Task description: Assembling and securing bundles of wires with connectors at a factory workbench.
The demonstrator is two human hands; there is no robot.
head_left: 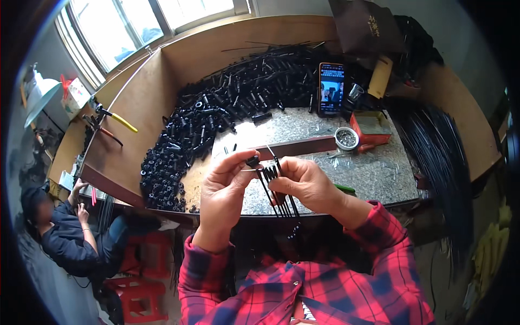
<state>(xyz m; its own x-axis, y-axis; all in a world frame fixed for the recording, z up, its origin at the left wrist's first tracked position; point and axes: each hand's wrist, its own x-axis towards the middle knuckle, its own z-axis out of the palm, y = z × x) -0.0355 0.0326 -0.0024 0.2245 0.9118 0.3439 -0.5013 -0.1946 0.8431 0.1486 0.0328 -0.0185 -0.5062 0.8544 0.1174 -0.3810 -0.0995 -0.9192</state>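
My left hand (221, 187) is closed, with a small black piece (252, 161) pinched between thumb and fingers. A thin pale stick or wire juts out beside that piece. Close by on the right, my right hand (310, 185) grips a set of thin black rods (280, 208) set side by side, their lower ends fanning down past the table's front edge. The upper part of the rods meets the left fingertips, and how they join there is too small to tell. Both hands are raised over the front of a speckled stone slab (374, 176).
Black tubes and rings (227, 103) are heaped at the back left. A phone (331, 89), a white cup of small metal bits (346, 139) and a red tray (371, 130) stand right. Long black rods (441, 157) overhang the right edge. Left are pliers (122, 122) and another person (73, 238).
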